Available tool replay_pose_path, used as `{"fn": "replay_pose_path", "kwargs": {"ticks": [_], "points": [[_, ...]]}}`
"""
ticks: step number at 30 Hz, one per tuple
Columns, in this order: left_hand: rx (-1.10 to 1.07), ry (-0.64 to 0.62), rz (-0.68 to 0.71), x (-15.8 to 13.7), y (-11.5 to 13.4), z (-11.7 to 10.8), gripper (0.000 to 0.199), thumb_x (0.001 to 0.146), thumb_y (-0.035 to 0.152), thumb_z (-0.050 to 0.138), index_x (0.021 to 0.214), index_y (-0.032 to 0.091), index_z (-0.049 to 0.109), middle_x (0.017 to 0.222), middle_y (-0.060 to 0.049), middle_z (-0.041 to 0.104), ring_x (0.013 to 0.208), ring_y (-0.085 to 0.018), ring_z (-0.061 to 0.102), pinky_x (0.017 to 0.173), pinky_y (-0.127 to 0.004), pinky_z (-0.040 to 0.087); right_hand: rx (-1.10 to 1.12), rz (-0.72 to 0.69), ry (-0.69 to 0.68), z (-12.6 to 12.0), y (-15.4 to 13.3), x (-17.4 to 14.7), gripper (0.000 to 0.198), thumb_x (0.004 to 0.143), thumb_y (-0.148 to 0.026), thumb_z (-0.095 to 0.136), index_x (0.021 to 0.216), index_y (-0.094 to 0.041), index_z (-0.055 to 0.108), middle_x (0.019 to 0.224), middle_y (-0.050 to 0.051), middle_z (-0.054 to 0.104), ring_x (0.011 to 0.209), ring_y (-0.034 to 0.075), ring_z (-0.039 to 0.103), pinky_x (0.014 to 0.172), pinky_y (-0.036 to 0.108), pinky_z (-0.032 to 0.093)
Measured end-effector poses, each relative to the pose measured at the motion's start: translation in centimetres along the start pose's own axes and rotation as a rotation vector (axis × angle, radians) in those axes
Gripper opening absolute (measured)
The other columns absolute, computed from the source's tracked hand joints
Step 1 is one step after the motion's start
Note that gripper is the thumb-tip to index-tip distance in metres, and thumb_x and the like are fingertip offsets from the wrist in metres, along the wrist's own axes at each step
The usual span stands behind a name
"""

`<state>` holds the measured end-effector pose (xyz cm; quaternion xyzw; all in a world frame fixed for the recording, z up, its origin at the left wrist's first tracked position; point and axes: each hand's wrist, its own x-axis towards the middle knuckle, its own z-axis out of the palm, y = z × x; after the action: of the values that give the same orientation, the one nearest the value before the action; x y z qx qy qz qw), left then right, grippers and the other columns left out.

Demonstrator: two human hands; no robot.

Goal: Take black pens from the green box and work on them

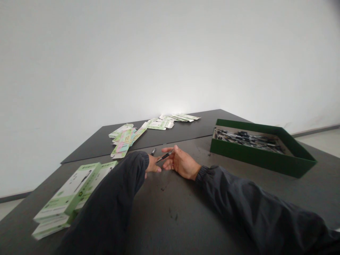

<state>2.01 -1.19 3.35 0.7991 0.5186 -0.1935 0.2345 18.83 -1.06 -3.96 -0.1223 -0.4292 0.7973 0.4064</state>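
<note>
A pen (pixel 165 156) with a clear barrel and dark parts slants between my two hands. My right hand (pixel 184 165) has it at the thumb and fingertips, palm turned toward the left. Close by on the left, my left hand (pixel 152 165) is palm down, its thumb pointing right near the pen's lower end. Most of the left fingers are hidden, so their grip does not show. Just beyond that hand, the end of another pen (pixel 153 152) sticks out; whether the hand touches it I cannot tell.
At the right stands a green open box (pixel 255 161) with many pens (pixel 247 138) inside. White-and-green cartons (pixel 70 187) are stacked at the left front. Flat cartons (pixel 159 124) and colourful ones (pixel 124 141) lie toward the back of the dark table (pixel 170 212), before a white wall.
</note>
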Motion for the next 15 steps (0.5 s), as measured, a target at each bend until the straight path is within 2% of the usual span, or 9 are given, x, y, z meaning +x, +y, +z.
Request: {"fn": "replay_pose_path", "kwargs": {"ticks": [3, 7, 15], "points": [[-0.114, -0.063, -0.060, -0.1, 0.1, 0.0, 0.077, 0.083, 0.031, 0.045, 0.141, 0.017, -0.004, 0.106, -0.018, 0.059, 0.056, -0.023, 0.063, 0.050, -0.030, 0.049, 0.024, -0.017, 0.029, -0.1, -0.1, 0.1, 0.048, 0.081, -0.058, 0.034, 0.100, -0.018, 0.054, 0.081, 0.006, 0.063, 0.059, 0.012, 0.060, 0.058, 0.026, 0.045], [-0.151, -0.119, -0.072, 0.5, -0.5, 0.2, 0.074, 0.084, 0.032, 0.045, 0.141, 0.015, 0.002, 0.123, -0.021, 0.047, 0.068, -0.022, 0.065, 0.057, -0.027, 0.050, 0.019, -0.060, 0.106, -0.5, -0.1, 0.3, 0.046, 0.081, -0.058, 0.034, 0.095, -0.018, 0.052, 0.072, 0.003, 0.061, 0.055, 0.013, 0.059, 0.056, 0.027, 0.044], [-0.180, -0.154, -0.110, 0.7, -1.2, 0.3, 0.070, 0.085, 0.032, 0.044, 0.140, 0.011, 0.005, 0.133, -0.025, 0.032, 0.076, -0.022, 0.065, 0.065, -0.026, 0.050, -0.165, -0.199, 0.211, -0.6, 0.0, 0.4, 0.023, 0.075, -0.038, 0.057, 0.074, -0.017, 0.048, 0.064, -0.001, 0.056, 0.049, 0.009, 0.053, 0.053, 0.023, 0.042]]}}
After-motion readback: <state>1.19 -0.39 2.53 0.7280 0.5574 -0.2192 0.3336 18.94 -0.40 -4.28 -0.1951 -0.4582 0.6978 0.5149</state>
